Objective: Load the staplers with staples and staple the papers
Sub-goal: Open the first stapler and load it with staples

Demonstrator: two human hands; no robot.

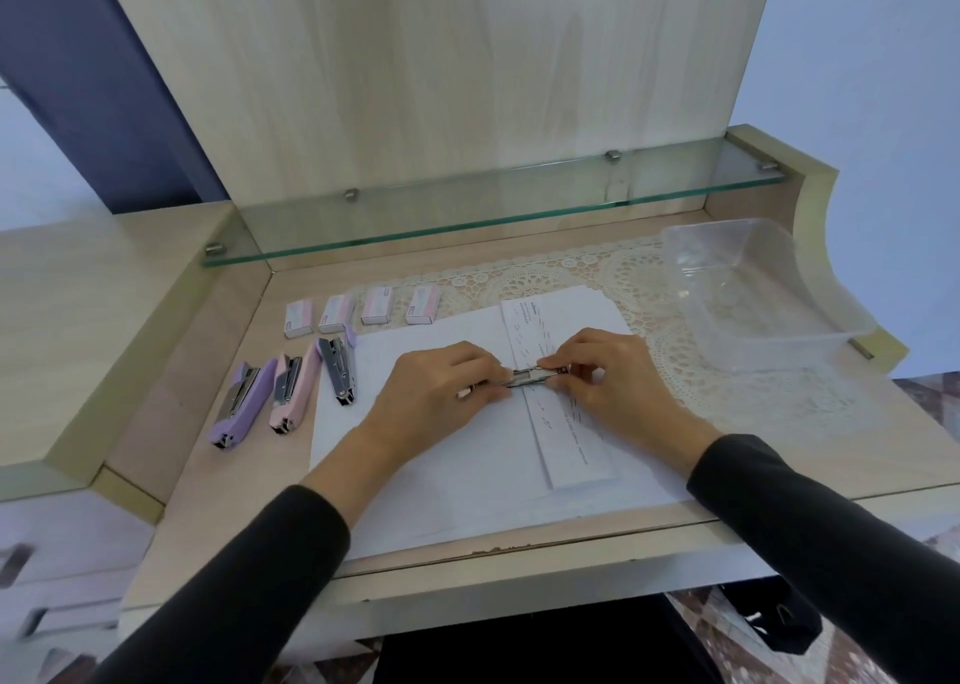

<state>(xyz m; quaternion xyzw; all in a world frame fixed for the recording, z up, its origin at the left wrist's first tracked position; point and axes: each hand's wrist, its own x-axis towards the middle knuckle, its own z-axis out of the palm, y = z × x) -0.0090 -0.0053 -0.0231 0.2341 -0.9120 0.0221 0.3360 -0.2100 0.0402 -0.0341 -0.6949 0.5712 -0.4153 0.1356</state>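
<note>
Both hands meet over the white papers point(457, 454) at the desk's middle. My left hand point(436, 387) grips a small stapler point(530, 375) whose metal channel shows between the hands. My right hand point(608, 376) pinches the channel's right end. A folded strip of paper point(571, 449) marked with many staples lies under the stapler. To the left lie three more staplers: purple point(241, 402), pink point(292, 391) and one showing its metal underside point(337, 369). Several small staple boxes point(363, 309) stand in a row behind them.
A clear plastic tub point(753, 293) sits on a lace mat point(597, 272) at the back right. A glass shelf point(493, 205) overhangs the desk's rear. A raised wooden ledge point(104, 330) borders the left side.
</note>
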